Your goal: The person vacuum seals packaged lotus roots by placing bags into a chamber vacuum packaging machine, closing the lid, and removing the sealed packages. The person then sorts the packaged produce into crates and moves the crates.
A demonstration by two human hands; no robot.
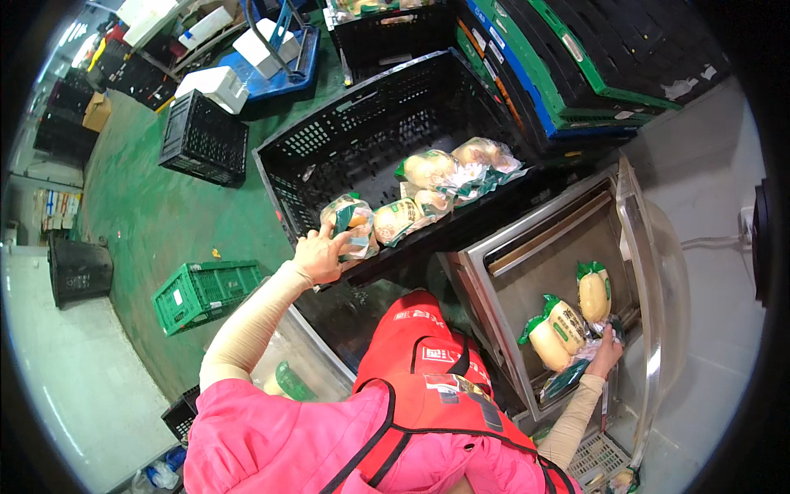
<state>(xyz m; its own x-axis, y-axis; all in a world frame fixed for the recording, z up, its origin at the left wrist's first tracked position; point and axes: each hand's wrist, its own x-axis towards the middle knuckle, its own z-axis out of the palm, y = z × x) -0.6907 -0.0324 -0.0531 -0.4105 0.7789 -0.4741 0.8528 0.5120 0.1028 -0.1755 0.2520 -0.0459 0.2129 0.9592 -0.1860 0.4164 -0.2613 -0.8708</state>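
Note:
My left hand (321, 254) grasps a plastic bag of pale produce (353, 223) at the near left corner of a big black plastic crate (321, 137). Several similar bags lie in that crate, among them a bag with a printed front (398, 221) and a bag near the middle (429, 168). On my right stands a chamber vacuum sealer (524, 278) with its clear domed lid (645, 296) raised. Several bags lie in its metal chamber. My right hand (606, 353) pinches the loose clear end of the bag with pale produce (594, 295) at the chamber's right side.
Stacked black, green and blue crates (543, 74) rise beyond the large crate. A black crate (203, 139) and a green crate (207, 290) stand on the green floor to the left. Farther back is a blue platform cart (311, 55) with white foam boxes (213, 86) around it.

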